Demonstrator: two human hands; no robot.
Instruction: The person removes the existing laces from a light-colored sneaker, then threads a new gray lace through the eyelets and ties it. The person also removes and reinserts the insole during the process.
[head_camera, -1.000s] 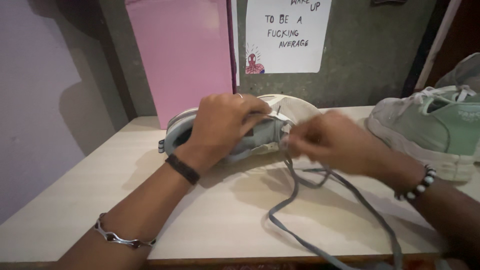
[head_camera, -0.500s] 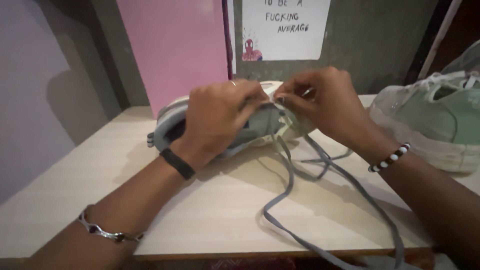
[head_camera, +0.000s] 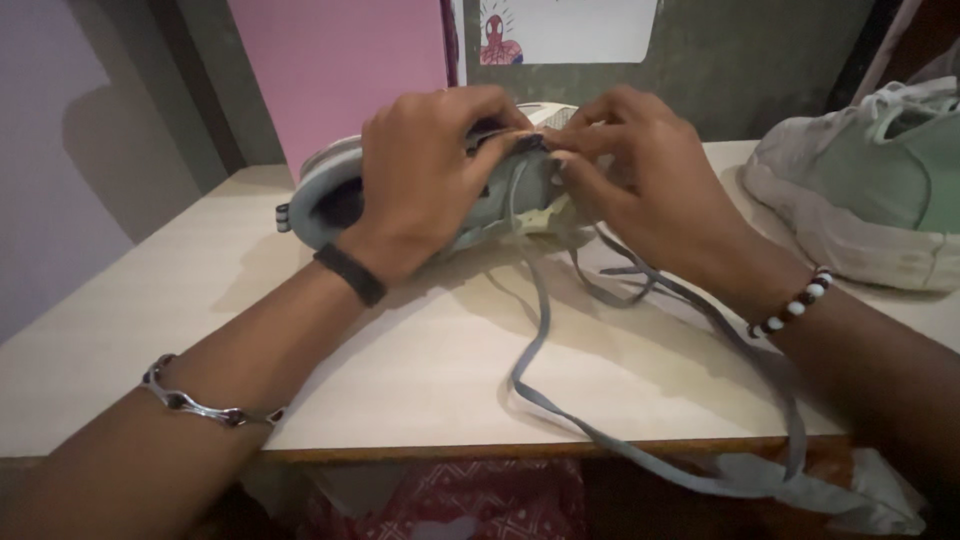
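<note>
Pale wooden table (head_camera: 420, 380) under everything; the grey shoe (head_camera: 330, 190) lies on its side at the back; left hand (head_camera: 425, 185) clamps its upper; right hand (head_camera: 640, 190), just right of the shoe, pinches the grey lace (head_camera: 535, 340); lacing step, I'd say; next calls for finding an eyelet.

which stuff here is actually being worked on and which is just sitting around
In hand:
grey shoe, gripped by the left hand
grey lace, trailing from the shoe across the table
right hand, its fingers at the lace holes

Lying about:
green and white shoe
pink board
paper sheet on the wall
</note>
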